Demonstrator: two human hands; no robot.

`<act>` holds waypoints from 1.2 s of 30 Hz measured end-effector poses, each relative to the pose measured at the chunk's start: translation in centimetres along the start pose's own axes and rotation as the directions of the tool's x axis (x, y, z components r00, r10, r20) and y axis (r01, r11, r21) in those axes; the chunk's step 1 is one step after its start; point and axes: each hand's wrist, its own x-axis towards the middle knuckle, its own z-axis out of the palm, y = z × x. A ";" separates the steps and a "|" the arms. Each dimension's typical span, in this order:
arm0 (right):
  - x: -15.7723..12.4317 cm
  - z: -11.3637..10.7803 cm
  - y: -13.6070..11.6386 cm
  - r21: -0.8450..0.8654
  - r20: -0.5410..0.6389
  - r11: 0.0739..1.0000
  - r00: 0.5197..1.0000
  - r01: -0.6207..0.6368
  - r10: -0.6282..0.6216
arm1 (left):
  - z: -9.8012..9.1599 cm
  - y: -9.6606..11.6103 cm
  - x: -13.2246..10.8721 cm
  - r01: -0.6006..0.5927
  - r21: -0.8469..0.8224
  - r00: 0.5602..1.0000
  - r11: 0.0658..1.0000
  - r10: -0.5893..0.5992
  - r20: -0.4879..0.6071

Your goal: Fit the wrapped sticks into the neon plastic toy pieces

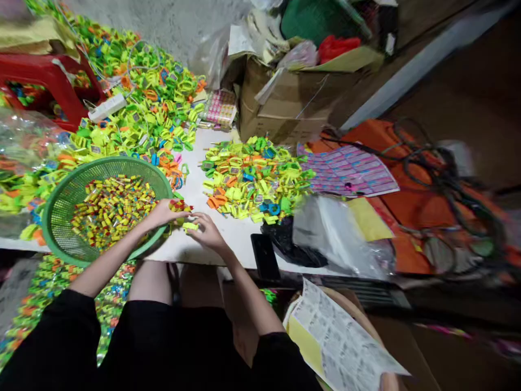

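Now red-and-yellow capsules [180, 206] are gripped by the left hand [161, 213], a yellow plastic piece [190, 226] by the right hand [207, 232], many left in the green basket [57, 217]!

The left sleeve [61, 331], at eight o'clock, is black and short, ending near the elbow. The right sleeve [279, 355], towards six o'clock, matches it in colour and cut. The left hand [160, 213] and right hand [207, 232] are bare. At seven o'clock, black cloth [175, 339] covers the lap, its folds too dark to read, ending above a bare leg [150, 282].
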 end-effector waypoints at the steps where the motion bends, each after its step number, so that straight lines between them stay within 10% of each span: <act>1: 0.0 -0.5 -0.5 0.054 0.026 0.999 1.000 -0.001 -0.001 | -0.1 -0.1 0.1 -0.007 -0.001 1.000 1.000 0.007 0.006; 11: 0.2 -2.6 -4.0 0.399 -0.014 0.914 0.996 -0.076 0.089 | -0.5 -0.9 0.2 -0.045 0.087 0.999 0.995 0.044 0.019; 16: 0.5 -3.4 -5.9 -0.088 0.005 0.993 0.997 -0.075 0.075 | -0.4 -1.3 0.4 -0.108 0.134 0.994 0.985 0.104 0.035; 21: 0.5 -2.8 -7.5 -0.566 0.099 0.825 0.992 -0.009 0.079 | 0.1 -2.4 0.5 -0.143 0.163 0.989 0.976 0.148 -0.018; 36: 0.3 -2.4 -8.4 -0.728 0.222 0.684 0.959 0.042 0.177 | 0.6 -3.5 0.5 -0.303 0.354 0.950 0.885 0.312 0.034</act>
